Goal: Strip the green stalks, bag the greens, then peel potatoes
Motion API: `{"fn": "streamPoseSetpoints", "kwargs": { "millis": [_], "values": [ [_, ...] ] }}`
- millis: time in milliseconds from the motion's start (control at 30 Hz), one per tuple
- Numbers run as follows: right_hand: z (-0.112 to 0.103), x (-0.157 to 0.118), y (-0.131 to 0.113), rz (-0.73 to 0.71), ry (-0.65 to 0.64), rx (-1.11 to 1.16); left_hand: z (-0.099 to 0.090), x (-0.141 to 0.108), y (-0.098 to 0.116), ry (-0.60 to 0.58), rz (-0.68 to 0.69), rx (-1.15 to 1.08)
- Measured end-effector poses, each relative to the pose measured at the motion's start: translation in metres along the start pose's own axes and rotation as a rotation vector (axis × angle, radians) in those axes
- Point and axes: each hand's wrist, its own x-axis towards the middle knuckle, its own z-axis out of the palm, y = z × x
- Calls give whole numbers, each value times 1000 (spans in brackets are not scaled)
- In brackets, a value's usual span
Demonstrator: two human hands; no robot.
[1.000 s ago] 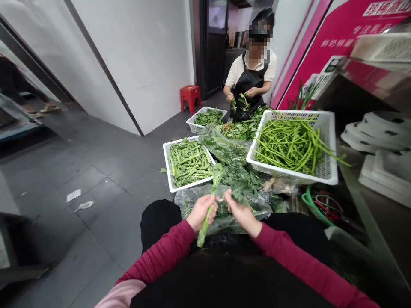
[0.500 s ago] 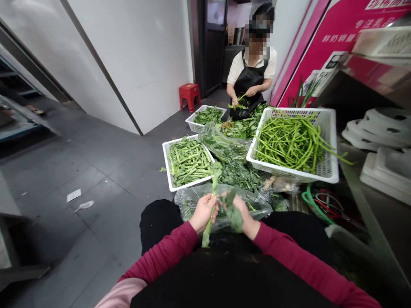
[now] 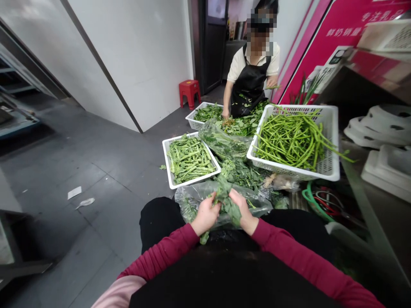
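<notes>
Floor [image 3: 105, 149] of dark tiles spreads to the left of the stem basket [image 3: 196, 179], the white one full of short green stems. Past that basket rises a pale wall [image 3: 144, 64]. Beyond it and to the right is a co-worker [image 3: 255, 77] in a black apron, one hand down by a heap of leaves [image 3: 245, 124], the other raised with a thin green piece. To its right stands the larger bean basket [image 3: 289, 171], heaped with long thin green stalks, a few poking over the rim. Directly in front of the stem basket and a little to the right, a clear plastic bag [image 3: 189, 197] lies open with greens inside. Farther back sit a smaller basket [image 3: 194, 124] of leaves and a red stool [image 3: 189, 90]. Also in front of the stem basket, to the right, are the left hand [image 3: 205, 216], its fingers closed on a leafy stalk [image 3: 224, 194], and the right hand [image 3: 245, 216], its fingers pinching the same greenery, partly hidden by a drooping leaf. Well left of the stem basket lies a white paper scrap [image 3: 74, 193].
</notes>
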Motion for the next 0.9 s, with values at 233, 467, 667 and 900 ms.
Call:
{"fn": "streamPoseSetpoints", "kwargs": {
  "millis": [233,467,667,900],
  "values": [
    [-7,-10,12,-95,-89,-37,-5,2,-8,-244,-318,-645],
    [1,-17,74,298,-448,-258,-76,19,8,-46,-269,-876],
    [-10,-17,146,616,-640,-509,-70,8,-1,-44,-261,-624],
    [-19,1,118,697,-444,-262,-48,-1,-21,-213,-323,-483]
  ]
}}
